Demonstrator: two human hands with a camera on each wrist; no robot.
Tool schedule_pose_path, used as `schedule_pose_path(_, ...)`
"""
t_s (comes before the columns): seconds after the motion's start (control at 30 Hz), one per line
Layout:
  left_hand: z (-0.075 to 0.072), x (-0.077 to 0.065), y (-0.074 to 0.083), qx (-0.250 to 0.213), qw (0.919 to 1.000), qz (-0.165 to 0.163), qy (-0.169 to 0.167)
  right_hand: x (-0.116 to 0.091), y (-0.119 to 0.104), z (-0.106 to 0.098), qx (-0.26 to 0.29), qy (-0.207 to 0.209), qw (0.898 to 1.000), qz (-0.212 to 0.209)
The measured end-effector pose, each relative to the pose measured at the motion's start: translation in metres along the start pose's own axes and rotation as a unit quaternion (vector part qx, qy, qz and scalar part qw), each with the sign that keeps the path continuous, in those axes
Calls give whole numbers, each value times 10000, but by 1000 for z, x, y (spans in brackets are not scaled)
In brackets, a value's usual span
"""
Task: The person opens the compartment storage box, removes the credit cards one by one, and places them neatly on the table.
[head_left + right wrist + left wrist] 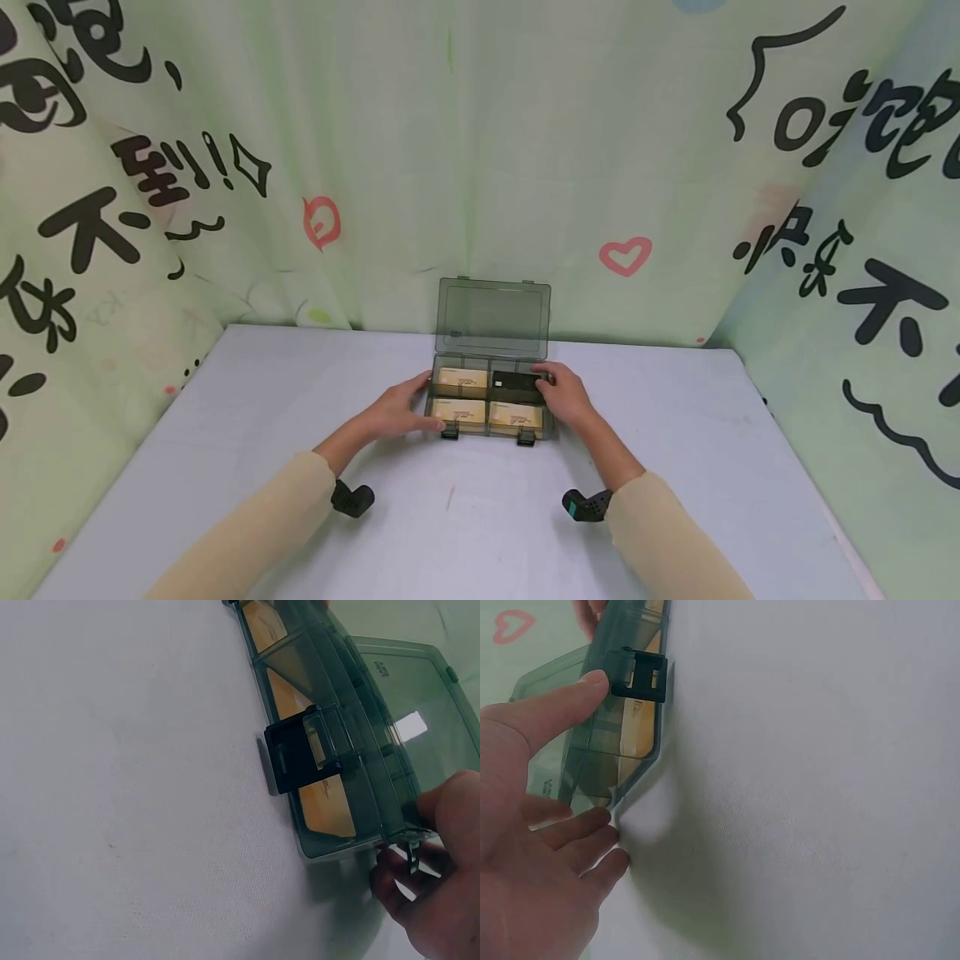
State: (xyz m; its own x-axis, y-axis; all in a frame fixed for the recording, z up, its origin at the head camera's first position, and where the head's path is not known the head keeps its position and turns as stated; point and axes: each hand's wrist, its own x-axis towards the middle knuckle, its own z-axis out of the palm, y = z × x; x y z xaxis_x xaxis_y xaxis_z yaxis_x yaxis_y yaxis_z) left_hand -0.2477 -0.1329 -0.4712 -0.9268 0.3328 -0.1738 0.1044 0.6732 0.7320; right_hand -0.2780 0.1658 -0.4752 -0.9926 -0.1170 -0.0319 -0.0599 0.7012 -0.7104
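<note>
A translucent grey-green storage box [487,434] stands on the table with its hinged lid [492,318] raised at the back. Dividers split it into compartments. Cream-yellow printed packs lie at back left [462,377], front left [458,410] and front right [516,415]. The back right compartment shows a black item [514,382], its kind unclear. My left hand [401,408] holds the box's left side, thumb at the front corner beside a black latch [639,675]. My right hand [566,392] grips the right side wall, thumb at the top edge, other fingers partly hidden outside.
A white-covered table [480,533] lies under the box. Green printed curtains [480,167] enclose the back and both sides, close behind the lid. Black devices sit at the left wrist [352,498] and right wrist [587,505].
</note>
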Motion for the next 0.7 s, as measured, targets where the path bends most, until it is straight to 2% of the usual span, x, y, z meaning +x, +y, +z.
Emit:
schedule_pose_path(0.3, -4, -1, -3, 192, 9997, 148, -58, 10, 1, 7, -1120, -272, 9930, -269)
schedule_pose_path(0.5, -5, -1, -2, 310, 9993, 190, -83, 9, -4, 7, -1242, -355, 9911, -318)
schedule_pose_path(0.7, -5, -2, 0, 325, 9993, 153, -87, 11, -3, 8, -1165, -264, 9919, -426)
